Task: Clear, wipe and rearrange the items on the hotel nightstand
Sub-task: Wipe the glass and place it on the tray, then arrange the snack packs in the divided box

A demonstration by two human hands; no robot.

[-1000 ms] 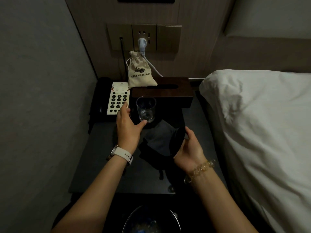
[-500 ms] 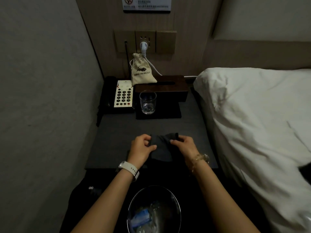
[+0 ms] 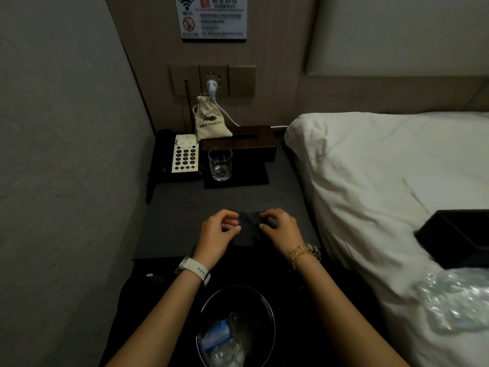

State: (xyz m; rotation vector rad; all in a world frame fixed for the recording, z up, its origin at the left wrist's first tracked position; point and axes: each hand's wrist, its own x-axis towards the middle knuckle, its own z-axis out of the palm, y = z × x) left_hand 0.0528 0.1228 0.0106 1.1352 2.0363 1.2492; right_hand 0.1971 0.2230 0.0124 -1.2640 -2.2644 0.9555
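Two hands work the near edge of the nightstand (image 3: 169, 207), both curled onto a dark cloth (image 3: 250, 229) that lies flat on the top between them. The left hand (image 3: 218, 234) pinches the cloth's left end, the right hand (image 3: 281, 229) grips its right end, fingers bent over the fabric. That looks like a fold or a straightening, getting a tidy pad ready for wiping or to be put away. The cloth's long axis seems to run left to right, parallel to the front edge, though it is dark on a dark top and its outline is hard to trace. Everything else sits pushed to the back, which leaves the front free: the phone (image 3: 184, 157) at the rear left, the drawstring pouch (image 3: 210, 123) upright on the wooden tissue box (image 3: 246, 141), and the glass (image 3: 220, 164) on a dark mat (image 3: 251, 176) just in front of that box. Below the edge stands a bin (image 3: 268, 313) holding rubbish, and on the bed (image 3: 370, 168) lie a black tray (image 3: 460, 234) and crumpled plastic (image 3: 455, 300).
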